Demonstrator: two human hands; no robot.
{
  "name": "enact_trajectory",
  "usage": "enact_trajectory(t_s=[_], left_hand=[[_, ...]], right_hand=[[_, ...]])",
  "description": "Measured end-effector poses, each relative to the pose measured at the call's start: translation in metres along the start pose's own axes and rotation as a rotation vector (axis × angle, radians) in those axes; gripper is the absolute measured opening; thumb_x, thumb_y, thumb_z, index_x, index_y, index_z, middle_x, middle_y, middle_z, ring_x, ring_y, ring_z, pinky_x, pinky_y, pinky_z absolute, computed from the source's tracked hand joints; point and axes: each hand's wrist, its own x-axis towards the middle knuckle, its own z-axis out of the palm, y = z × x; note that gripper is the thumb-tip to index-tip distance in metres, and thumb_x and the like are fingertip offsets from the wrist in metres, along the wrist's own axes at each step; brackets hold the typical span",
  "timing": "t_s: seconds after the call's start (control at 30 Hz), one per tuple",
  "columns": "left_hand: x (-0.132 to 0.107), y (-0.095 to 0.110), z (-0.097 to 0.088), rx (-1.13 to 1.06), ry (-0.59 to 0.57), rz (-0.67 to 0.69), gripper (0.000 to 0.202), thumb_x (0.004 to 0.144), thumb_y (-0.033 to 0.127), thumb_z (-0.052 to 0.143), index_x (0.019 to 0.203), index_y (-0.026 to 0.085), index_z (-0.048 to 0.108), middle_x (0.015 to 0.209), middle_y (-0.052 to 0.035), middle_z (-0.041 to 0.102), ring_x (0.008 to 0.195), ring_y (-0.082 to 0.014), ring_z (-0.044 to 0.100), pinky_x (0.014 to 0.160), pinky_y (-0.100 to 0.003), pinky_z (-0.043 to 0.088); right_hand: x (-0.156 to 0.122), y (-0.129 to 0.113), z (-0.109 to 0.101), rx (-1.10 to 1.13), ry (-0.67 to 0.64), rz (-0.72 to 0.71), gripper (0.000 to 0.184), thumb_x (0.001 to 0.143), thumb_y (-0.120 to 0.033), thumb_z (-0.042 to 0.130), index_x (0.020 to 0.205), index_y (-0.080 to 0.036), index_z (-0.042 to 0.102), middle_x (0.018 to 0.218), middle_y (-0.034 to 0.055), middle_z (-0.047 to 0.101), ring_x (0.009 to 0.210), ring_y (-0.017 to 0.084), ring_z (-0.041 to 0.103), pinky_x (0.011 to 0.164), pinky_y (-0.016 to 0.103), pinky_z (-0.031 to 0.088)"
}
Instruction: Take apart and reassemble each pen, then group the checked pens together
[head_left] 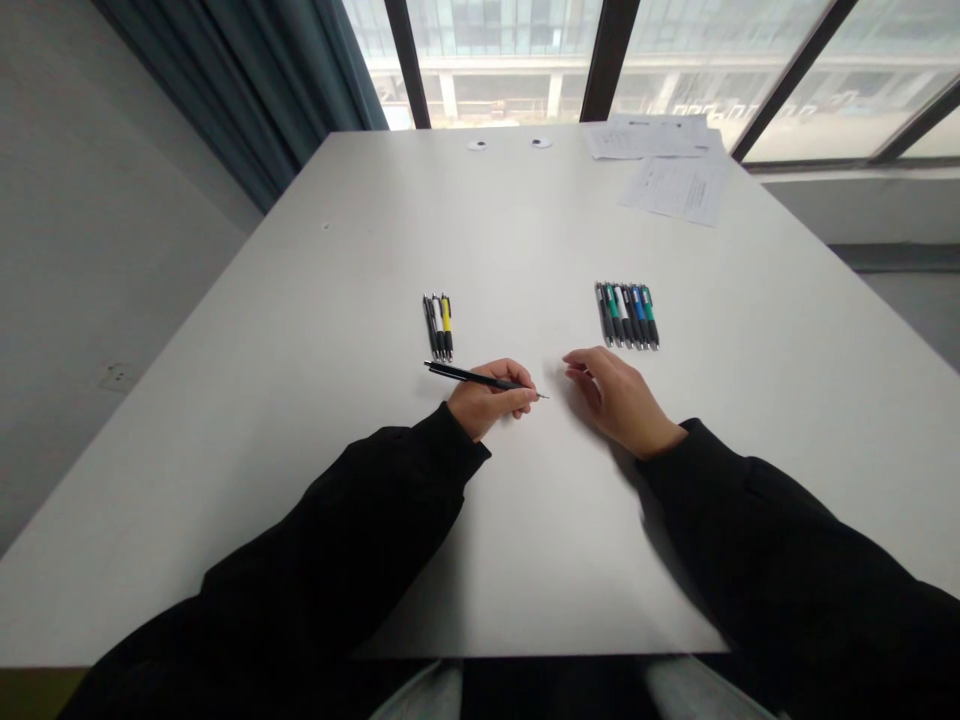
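Note:
My left hand (491, 398) is closed around a black pen (469, 375) that lies almost level, its tip pointing right just above the white table (300, 400). My right hand (615, 395) rests on the table to the right of the pen tip, fingers loosely curled and apart, holding nothing. Just beyond my left hand lies a small row of three pens (439, 326), one with a yellow barrel. Beyond my right hand lies a longer row of several pens (628, 315) in green, white, blue and black.
Printed paper sheets (671, 165) lie at the table's far right. Two small round discs (508, 144) sit at the far edge by the window. A dark curtain (247, 90) hangs at the back left.

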Motion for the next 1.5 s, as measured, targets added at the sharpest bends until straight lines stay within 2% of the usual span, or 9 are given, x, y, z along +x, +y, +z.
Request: enact_trajectory(t_s=[0.1, 0.23, 0.43, 0.57, 0.77, 1.0, 1.23, 1.33, 1.5], left_hand=[[0.0, 0.0, 0.0, -0.003, 0.002, -0.009, 0.022, 0.062, 0.021, 0.078, 0.073, 0.013, 0.061, 0.055, 0.0002, 0.062, 0.047, -0.0077, 0.054, 0.047, -0.019, 0.04], [0.0, 0.0, 0.001, 0.006, 0.013, -0.016, 0.022, 0.062, 0.021, 0.078, 0.074, 0.013, 0.061, 0.056, -0.0002, 0.062, 0.047, -0.0079, 0.054, 0.047, -0.019, 0.04], [0.0, 0.001, 0.001, 0.02, 0.02, -0.023, 0.022, 0.062, 0.021, 0.077, 0.074, 0.013, 0.061, 0.056, -0.0005, 0.062, 0.047, -0.0079, 0.054, 0.047, -0.019, 0.039], [0.0, 0.001, 0.001, 0.017, 0.02, -0.021, 0.021, 0.062, 0.021, 0.077, 0.073, 0.013, 0.061, 0.056, -0.0003, 0.062, 0.047, -0.0077, 0.053, 0.047, -0.019, 0.039], [0.001, -0.001, 0.0, 0.014, 0.01, -0.015, 0.022, 0.063, 0.022, 0.078, 0.074, 0.013, 0.061, 0.056, -0.0001, 0.062, 0.048, -0.0078, 0.053, 0.047, -0.019, 0.039], [0.0, 0.003, 0.002, -0.006, 0.022, -0.025, 0.024, 0.061, 0.021, 0.079, 0.074, 0.013, 0.06, 0.056, 0.0004, 0.062, 0.048, -0.0076, 0.054, 0.047, -0.019, 0.039], [-0.001, 0.003, 0.002, -0.009, 0.001, -0.032, 0.027, 0.062, 0.025, 0.08, 0.078, 0.012, 0.063, 0.061, -0.0018, 0.067, 0.049, -0.0086, 0.057, 0.047, -0.019, 0.04], [-0.001, 0.002, 0.001, 0.015, -0.009, -0.035, 0.025, 0.064, 0.026, 0.079, 0.079, 0.012, 0.064, 0.056, -0.0007, 0.065, 0.049, -0.0093, 0.057, 0.048, -0.02, 0.041], [0.0, 0.002, 0.001, -0.005, 0.006, -0.035, 0.021, 0.064, 0.023, 0.077, 0.077, 0.012, 0.065, 0.06, -0.0026, 0.067, 0.049, -0.0085, 0.055, 0.048, -0.02, 0.04]], right_hand=[[0.0, 0.001, -0.001, 0.025, 0.002, 0.01, 0.017, 0.095, -0.016, 0.052, 0.112, -0.018, 0.055, 0.096, 0.0098, 0.065, 0.083, 0.02, 0.063, 0.073, 0.032, 0.051], [-0.001, 0.003, 0.0, 0.054, -0.017, 0.036, 0.01, 0.09, -0.026, 0.064, 0.093, -0.018, 0.06, 0.082, 0.0058, 0.064, 0.069, 0.018, 0.06, 0.065, 0.031, 0.049], [0.0, 0.007, 0.003, 0.062, -0.007, -0.002, 0.013, 0.094, -0.019, 0.057, 0.094, -0.017, 0.069, 0.101, 0.0119, 0.068, 0.092, 0.022, 0.065, 0.083, 0.035, 0.052], [0.0, 0.007, 0.002, 0.029, -0.026, 0.028, 0.013, 0.093, -0.023, 0.06, 0.102, -0.017, 0.067, 0.093, 0.0097, 0.067, 0.079, 0.019, 0.063, 0.071, 0.032, 0.05], [0.001, 0.005, -0.002, -0.008, -0.092, 0.03, 0.017, 0.09, -0.032, 0.066, 0.081, -0.017, 0.064, 0.078, 0.0052, 0.062, 0.066, 0.016, 0.056, 0.061, 0.028, 0.043], [0.001, 0.005, -0.003, 0.07, -0.1, 0.025, 0.017, 0.088, -0.03, 0.067, 0.1, -0.018, 0.066, 0.086, 0.0062, 0.063, 0.068, 0.016, 0.059, 0.065, 0.03, 0.048], [0.0, -0.017, -0.011, 0.145, 0.04, -0.083, 0.018, 0.09, -0.026, 0.062, 0.107, -0.021, 0.063, 0.096, 0.0096, 0.064, 0.087, 0.022, 0.062, 0.077, 0.037, 0.053], [-0.001, -0.023, -0.01, 0.204, 0.006, -0.139, 0.013, 0.091, -0.025, 0.061, 0.104, -0.022, 0.064, 0.092, 0.0085, 0.066, 0.085, 0.021, 0.063, 0.075, 0.037, 0.054], [-0.003, -0.023, -0.011, 0.236, 0.001, -0.091, 0.007, 0.092, -0.022, 0.058, 0.096, -0.021, 0.065, 0.087, 0.0073, 0.064, 0.078, 0.019, 0.061, 0.07, 0.034, 0.053]])
